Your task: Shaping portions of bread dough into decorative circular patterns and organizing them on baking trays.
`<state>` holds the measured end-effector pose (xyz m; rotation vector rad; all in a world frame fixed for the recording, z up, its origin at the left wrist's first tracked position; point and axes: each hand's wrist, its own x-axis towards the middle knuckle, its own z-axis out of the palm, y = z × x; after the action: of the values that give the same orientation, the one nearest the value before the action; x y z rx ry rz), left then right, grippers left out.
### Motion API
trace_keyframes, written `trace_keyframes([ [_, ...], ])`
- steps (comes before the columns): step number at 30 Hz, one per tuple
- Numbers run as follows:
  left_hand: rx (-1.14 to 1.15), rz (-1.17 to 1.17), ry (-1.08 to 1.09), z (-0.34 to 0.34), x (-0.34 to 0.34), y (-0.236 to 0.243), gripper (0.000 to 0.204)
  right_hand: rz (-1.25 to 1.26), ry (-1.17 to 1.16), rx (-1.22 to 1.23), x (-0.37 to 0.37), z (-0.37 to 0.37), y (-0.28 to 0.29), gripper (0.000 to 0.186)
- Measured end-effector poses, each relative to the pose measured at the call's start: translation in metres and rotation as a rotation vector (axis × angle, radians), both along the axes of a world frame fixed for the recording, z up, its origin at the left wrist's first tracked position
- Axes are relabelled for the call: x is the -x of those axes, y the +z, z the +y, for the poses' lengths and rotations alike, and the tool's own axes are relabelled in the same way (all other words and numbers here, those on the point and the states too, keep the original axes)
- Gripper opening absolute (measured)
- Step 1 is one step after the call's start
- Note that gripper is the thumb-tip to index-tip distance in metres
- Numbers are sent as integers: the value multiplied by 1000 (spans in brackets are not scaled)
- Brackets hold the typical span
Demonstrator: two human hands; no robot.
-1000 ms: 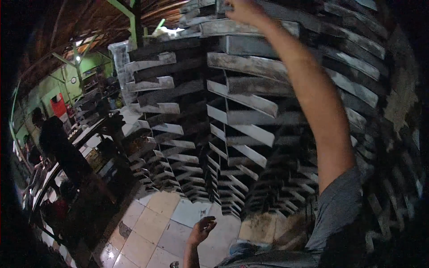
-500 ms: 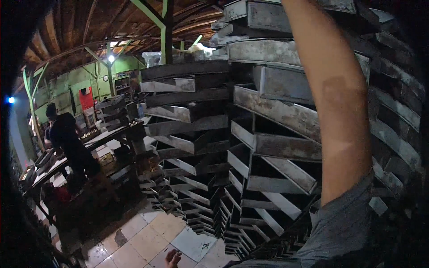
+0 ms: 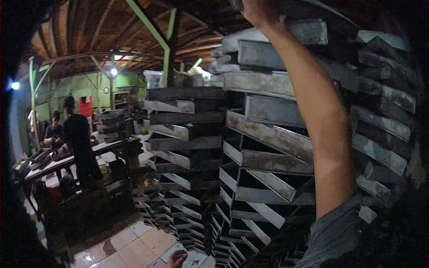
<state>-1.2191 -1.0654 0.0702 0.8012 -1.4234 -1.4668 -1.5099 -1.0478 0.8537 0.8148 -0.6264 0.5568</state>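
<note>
My right arm rises across the right side of the view. My right hand point(image 3: 261, 13) is at the top edge beside a dark grey piece, above stacked metal trays point(image 3: 266, 80); its fingers are cut off, so I cannot see their grip. My left hand point(image 3: 178, 258) hangs low at the bottom edge over the tiled floor, fingers curled; anything in them is too small to make out. The grey, stained, rectangular trays stand in tall columns at alternating angles, filling the middle and right, with another column point(image 3: 185, 94) just left of the nearest one.
At the left, a person in dark clothes point(image 3: 78, 138) stands at a long bench point(image 3: 107, 147), with another person point(image 3: 54, 131) beyond. More trays point(image 3: 111, 125) are stacked there. A green post point(image 3: 167, 62) rises behind the columns. Pale floor tiles point(image 3: 134, 250) show below.
My head has tilted upward, so the stacks, roof and bench sit lower in view. My right arm stays raised. The person at the bench is more upright, and a second person shows more clearly.
</note>
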Motion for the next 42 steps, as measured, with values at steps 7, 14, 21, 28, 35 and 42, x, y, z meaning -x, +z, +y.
trace_keyframes([
  [7,-53,150,3,104,-131,-33,52,136,109,-10,-134,8,-39,26],
  [14,-224,20,575,288,-318,-76,37,152,705,-58,-338,7,-73,39],
  [21,-376,38,1038,447,-417,9,43,-44,1368,-1180,-692,-22,-159,38],
  [28,-523,276,1508,593,-499,15,34,498,1767,-1706,-847,52,-395,36],
  [35,-120,536,1844,713,-624,68,51,962,1815,-1903,-953,234,-450,34],
  [42,551,1447,1602,804,-641,70,72,2187,1691,-1401,-1090,575,-613,38],
])
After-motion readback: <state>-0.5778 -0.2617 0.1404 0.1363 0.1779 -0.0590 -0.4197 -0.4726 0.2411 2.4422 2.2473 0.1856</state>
